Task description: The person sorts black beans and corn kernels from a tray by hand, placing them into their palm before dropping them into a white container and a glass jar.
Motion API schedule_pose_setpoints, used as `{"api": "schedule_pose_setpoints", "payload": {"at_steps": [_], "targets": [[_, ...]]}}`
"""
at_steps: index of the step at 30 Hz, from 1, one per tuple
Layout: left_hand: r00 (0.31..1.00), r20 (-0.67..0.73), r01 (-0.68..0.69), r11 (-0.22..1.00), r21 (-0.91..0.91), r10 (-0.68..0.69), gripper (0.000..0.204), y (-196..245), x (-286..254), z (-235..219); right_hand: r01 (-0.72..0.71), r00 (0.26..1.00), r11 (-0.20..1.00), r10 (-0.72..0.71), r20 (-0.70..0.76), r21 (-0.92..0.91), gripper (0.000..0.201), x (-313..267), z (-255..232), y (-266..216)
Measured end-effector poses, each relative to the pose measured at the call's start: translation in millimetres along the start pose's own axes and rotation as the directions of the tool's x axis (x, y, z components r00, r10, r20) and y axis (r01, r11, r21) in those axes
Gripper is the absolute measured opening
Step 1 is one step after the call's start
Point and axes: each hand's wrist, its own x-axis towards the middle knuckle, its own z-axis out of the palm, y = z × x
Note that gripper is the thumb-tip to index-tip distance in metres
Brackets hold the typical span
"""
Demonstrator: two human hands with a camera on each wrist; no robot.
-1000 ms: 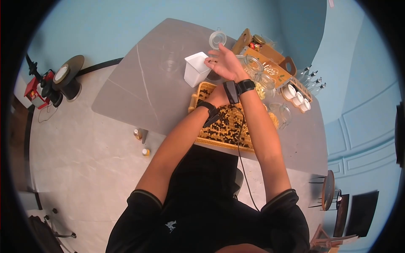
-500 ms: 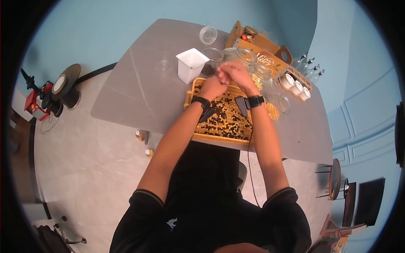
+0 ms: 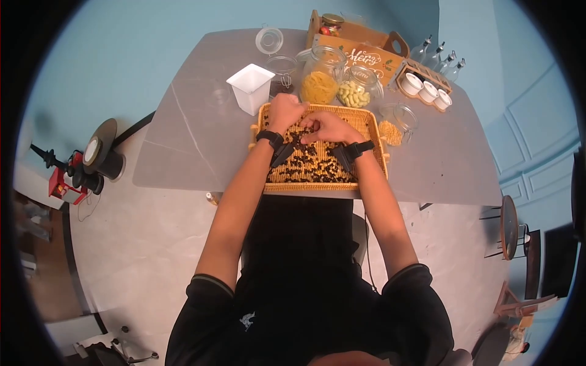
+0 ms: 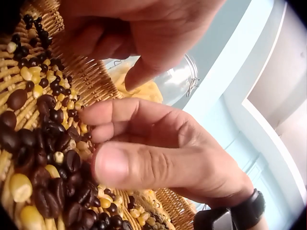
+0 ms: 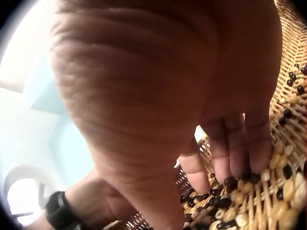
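A rectangular wicker basket (image 3: 323, 186) on the table holds scattered coffee beans (image 4: 47, 196), small black beans (image 5: 287, 113) and yellow corn kernels (image 4: 20, 188). Over its far left part is my left hand (image 3: 285, 113), fingers bent downward; its palm is largely hidden, and I cannot tell whether it holds anything. Just to its right, my right hand (image 3: 332, 128) reaches low into the basket. Its fingertips (image 5: 259, 160) touch the beans. In the left wrist view its thumb and fingers are relaxed and slightly apart beside the coffee beans.
Beyond the basket stand a white tapered container (image 3: 251, 88), a glass jar with dark contents (image 3: 282, 67), a jar of yellow pieces (image 3: 320, 85) and a jar of pale green pieces (image 3: 355, 94). A jar of yellow kernels (image 3: 392, 132) is right. Behind are a wooden crate (image 3: 360, 56) and white cups (image 3: 412, 84).
My right hand has come down from beside the white container into the basket, near my left hand. My left hand stays over the basket's left part. The head view has turned.
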Motion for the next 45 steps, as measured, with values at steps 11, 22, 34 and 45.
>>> {"api": "schedule_pose_setpoints", "payload": {"at_steps": [11, 22, 34, 45], "targets": [[0.975, -0.149, -0.176, 0.983, -0.054, 0.166, 0.042, 4.7, -3.9, 8.6, 0.100, 0.985, 0.994, -0.104, 0.136, 0.039, 0.043, -0.7, 15.6, -3.7], [0.997, 0.037, -0.048, 0.959, -0.279, 0.061, 0.057, -6.5, 0.8, 13.5, 0.068, 0.997, 0.995, -0.065, -0.041, 0.073, 0.014, 0.0, 1.1, 7.8], [0.645, 0.763, 0.716, 0.379, -0.586, -0.039, 0.078, 17.8, -12.1, 5.6, 0.167, 0.926, 0.954, -0.066, -0.371, 0.248, 0.017, -0.2, -11.6, 3.8], [0.691, 0.723, 0.712, 0.170, -0.681, 0.003, 0.056, 10.8, -4.2, 3.9, 0.250, 0.883, 0.909, -0.073, -0.463, 0.335, 0.027, 10.5, -3.2, 20.0]]}}
